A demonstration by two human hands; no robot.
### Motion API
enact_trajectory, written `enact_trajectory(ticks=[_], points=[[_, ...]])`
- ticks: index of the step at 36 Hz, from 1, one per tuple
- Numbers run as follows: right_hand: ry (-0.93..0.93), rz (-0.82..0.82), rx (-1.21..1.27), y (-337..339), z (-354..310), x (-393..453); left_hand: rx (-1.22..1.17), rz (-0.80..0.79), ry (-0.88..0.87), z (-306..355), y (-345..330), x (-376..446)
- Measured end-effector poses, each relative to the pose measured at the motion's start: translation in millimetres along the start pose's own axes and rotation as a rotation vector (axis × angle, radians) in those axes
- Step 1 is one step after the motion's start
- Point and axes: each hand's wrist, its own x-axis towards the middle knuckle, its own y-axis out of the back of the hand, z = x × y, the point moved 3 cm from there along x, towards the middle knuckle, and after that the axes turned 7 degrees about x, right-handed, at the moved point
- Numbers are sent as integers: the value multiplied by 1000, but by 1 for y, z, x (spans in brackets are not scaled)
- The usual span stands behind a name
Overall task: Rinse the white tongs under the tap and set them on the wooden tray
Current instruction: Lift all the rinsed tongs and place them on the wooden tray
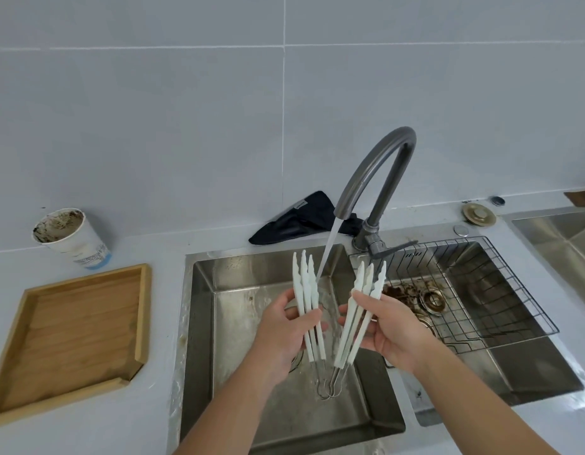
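The white tongs [307, 287] have two claw-like arms of three prongs each, joined by a wire spring low over the left sink basin [271, 405]. My left hand [284, 326] grips the left arm and my right hand [389, 320] grips the right arm, so the tongs are spread wide. Water runs from the grey curved tap [379, 178] and the stream lands by the tips of the left arm. The wooden tray [38, 372] lies empty on the counter at the left.
A dirty paper cup [71, 238] stands behind the tray. A dark cloth [301, 218] lies behind the sink. The right basin holds a black wire rack [501, 290] and a grimy drain. A round drain plug [479, 215] rests on the counter at the back right.
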Motion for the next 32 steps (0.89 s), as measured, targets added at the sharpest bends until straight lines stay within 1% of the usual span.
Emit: enact_trajectory(ticks=[5, 9, 12, 17, 27, 29, 32], points=[[2, -32, 53, 6, -15, 1, -23, 44, 44, -4, 4, -3], [49, 52, 36, 29, -41, 13, -27, 89, 66, -9, 5, -6], [87, 118, 74, 49, -60, 27, -22, 116, 79, -12, 3, -9], [156, 170, 156, 70, -88, 48, 13, 160, 73, -14, 0, -13], [132, 74, 258, 78, -112, 67, 34, 225, 58, -20, -6, -22], [112, 33, 268, 78, -120, 69, 39, 263, 55, -22, -10, -22], [103, 27, 239, 76, -127, 73, 34, 288, 55, -24, -7, -24]])
